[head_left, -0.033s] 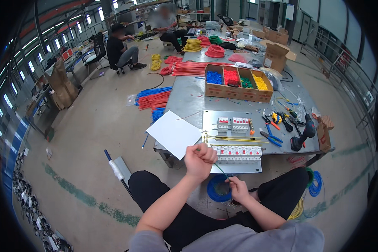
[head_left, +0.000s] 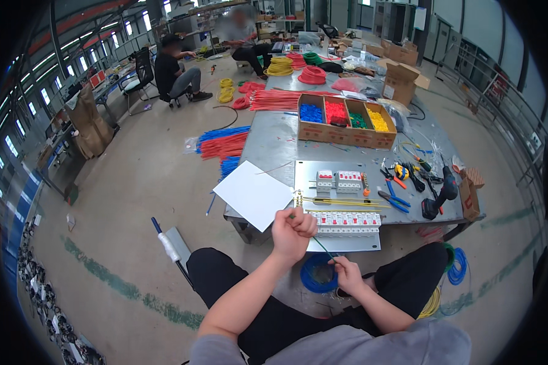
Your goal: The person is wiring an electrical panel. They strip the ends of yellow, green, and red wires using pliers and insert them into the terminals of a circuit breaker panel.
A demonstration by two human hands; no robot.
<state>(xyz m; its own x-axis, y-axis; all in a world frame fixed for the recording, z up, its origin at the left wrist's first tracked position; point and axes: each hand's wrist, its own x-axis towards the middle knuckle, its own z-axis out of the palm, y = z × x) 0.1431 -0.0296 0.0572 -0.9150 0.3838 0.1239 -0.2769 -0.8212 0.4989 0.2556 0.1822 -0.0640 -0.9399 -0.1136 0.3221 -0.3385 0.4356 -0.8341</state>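
A thin green wire [head_left: 323, 246] runs slantwise between my two hands, in front of the table's near edge. My left hand [head_left: 292, 231] is closed in a fist around its upper end, and a bit of green shows at the fingers. Lower and to the right, my right hand [head_left: 349, 275] pinches the other end. Just beyond my hands lies a metal mounting plate [head_left: 340, 168]. It carries a long row of white circuit breakers [head_left: 347, 224] with red switches, and smaller breaker groups [head_left: 348, 180] behind. Several yellow wires [head_left: 341, 202] lie across the plate.
White paper [head_left: 252, 194] overhangs the table's left edge. A divided cardboard box [head_left: 346, 135] of coloured small parts stands behind the plate. Pliers [head_left: 394, 198] and a cordless drill [head_left: 441, 193] lie to the right. A blue wire coil [head_left: 318, 281] is below my hands. Two people sit far left.
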